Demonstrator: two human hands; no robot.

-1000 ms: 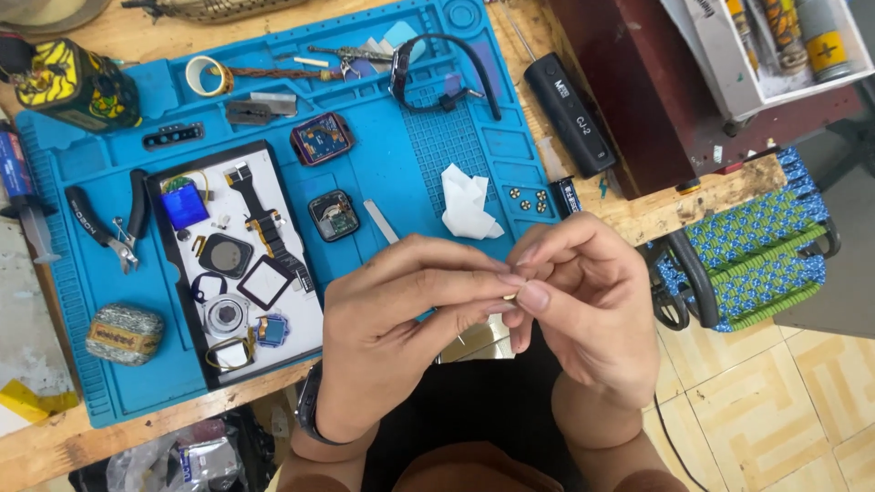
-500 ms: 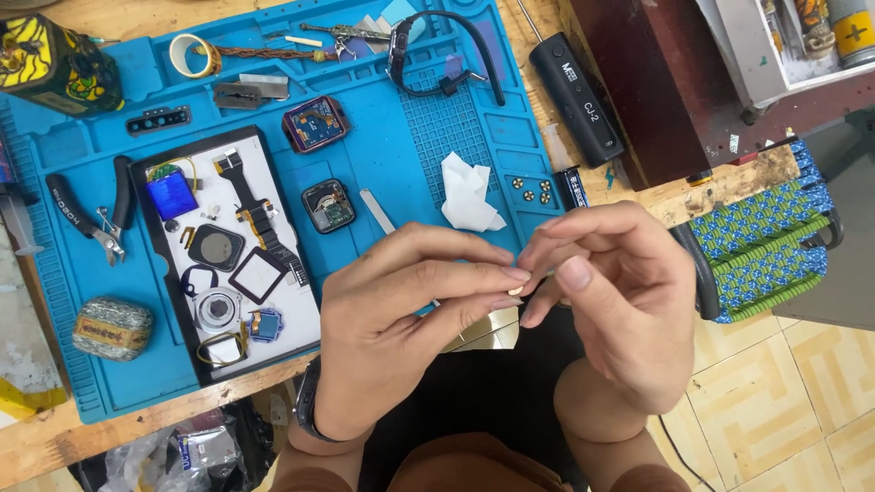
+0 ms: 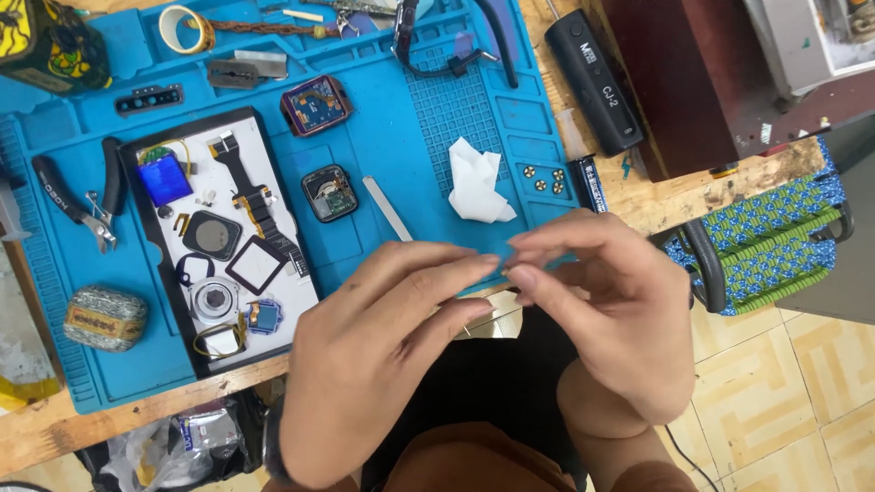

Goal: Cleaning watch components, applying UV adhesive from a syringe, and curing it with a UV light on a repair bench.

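This is a small repair workshop for watches and little gadgets. A blue repair mat (image 3: 228,364) with many small pockets covers a wooden worktop (image 3: 674,205). On the mat lie pliers (image 3: 77,196), a roll of tape (image 3: 185,27), tiny brass screws (image 3: 543,177) and two opened smartwatch bodies (image 3: 329,192). A white tray (image 3: 273,292) on the left holds small watch parts set out in rows. The floor (image 3: 784,383) has yellow tiles.

We see bright, even light with soft shadows; our two bare hands, left hand (image 3: 383,364) and right hand (image 3: 611,310), blur slightly, while the blue rubber work mat (image 3: 437,118) toward eleven o'clock stays sharp.
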